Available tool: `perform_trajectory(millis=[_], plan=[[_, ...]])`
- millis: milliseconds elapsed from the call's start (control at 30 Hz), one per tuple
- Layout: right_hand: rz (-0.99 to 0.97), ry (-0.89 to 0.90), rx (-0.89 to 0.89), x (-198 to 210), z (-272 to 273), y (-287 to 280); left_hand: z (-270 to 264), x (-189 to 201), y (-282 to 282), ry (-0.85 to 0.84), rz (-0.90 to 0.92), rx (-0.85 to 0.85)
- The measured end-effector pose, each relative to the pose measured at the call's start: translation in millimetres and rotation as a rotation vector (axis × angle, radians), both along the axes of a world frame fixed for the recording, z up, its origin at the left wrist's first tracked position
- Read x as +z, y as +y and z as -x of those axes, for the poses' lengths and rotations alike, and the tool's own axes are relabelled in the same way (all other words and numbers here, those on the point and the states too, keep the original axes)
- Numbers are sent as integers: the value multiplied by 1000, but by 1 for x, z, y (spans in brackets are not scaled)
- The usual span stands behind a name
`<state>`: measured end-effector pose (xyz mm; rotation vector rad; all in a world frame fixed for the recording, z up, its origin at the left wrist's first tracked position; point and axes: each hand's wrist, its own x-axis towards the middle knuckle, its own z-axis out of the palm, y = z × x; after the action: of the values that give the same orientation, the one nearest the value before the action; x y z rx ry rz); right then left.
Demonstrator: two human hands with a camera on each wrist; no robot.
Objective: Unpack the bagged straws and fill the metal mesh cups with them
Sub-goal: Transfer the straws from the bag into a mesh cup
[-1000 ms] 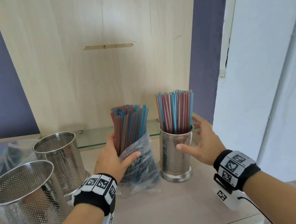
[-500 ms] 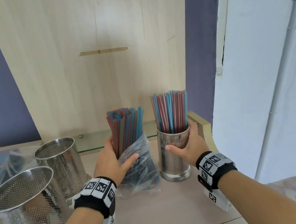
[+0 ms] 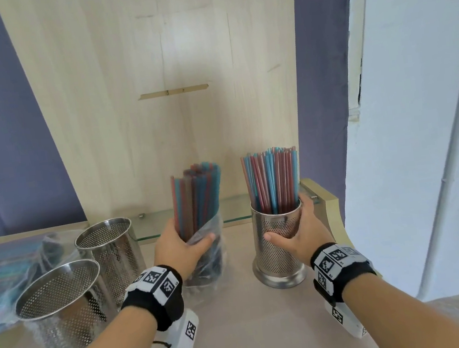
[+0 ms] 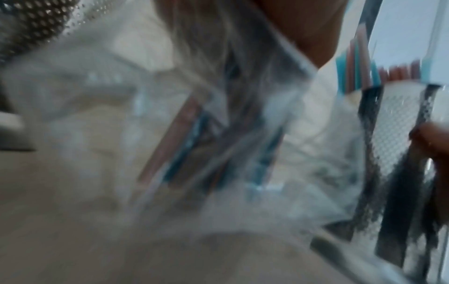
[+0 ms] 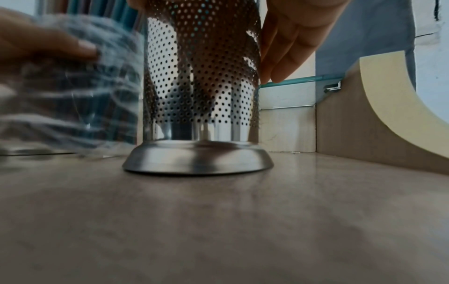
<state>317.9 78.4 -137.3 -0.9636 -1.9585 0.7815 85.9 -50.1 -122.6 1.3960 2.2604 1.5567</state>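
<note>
A clear plastic bag (image 3: 209, 259) (image 4: 243, 144) (image 5: 73, 96) of red and blue straws (image 3: 196, 198) stands upright at the middle of the wooden counter. My left hand (image 3: 183, 245) grips it round the bundle, thumb across the front. To its right stands a perforated metal cup (image 3: 279, 243) (image 5: 201, 86) (image 4: 398, 144) full of red and blue straws (image 3: 273, 179). My right hand (image 3: 295, 229) wraps that cup just below its rim, thumb in front and fingers (image 5: 284, 55) behind. Two empty mesh cups stand at the left, one behind (image 3: 110, 256) and one nearer (image 3: 62, 309).
More bagged straws (image 3: 4, 270) lie at the far left behind the empty cups. A glass shelf (image 3: 236, 211) runs along the wooden back panel. A curved cream side panel (image 3: 325, 205) (image 5: 379, 107) bounds the counter on the right, close to the filled cup.
My right hand has closed round the filled cup, which it only reached toward a second ago. The left hand keeps its hold on the bagged straws, which now stand more upright.
</note>
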Motion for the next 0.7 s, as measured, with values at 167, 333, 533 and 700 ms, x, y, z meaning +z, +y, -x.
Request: perform_trajectory(millis=[167,333,533,700], plan=[[1,6,11,-1,-1,3,6,3,12,-104,-19,61],[-12,25,18,-4,-1,4,15,-8,20,53,310,153],[-23,24,26,-6,0,7,7,-4,23,-97,85,97],[-22,24,26,-7,-1,8,5,2,36,-178,-29,81]])
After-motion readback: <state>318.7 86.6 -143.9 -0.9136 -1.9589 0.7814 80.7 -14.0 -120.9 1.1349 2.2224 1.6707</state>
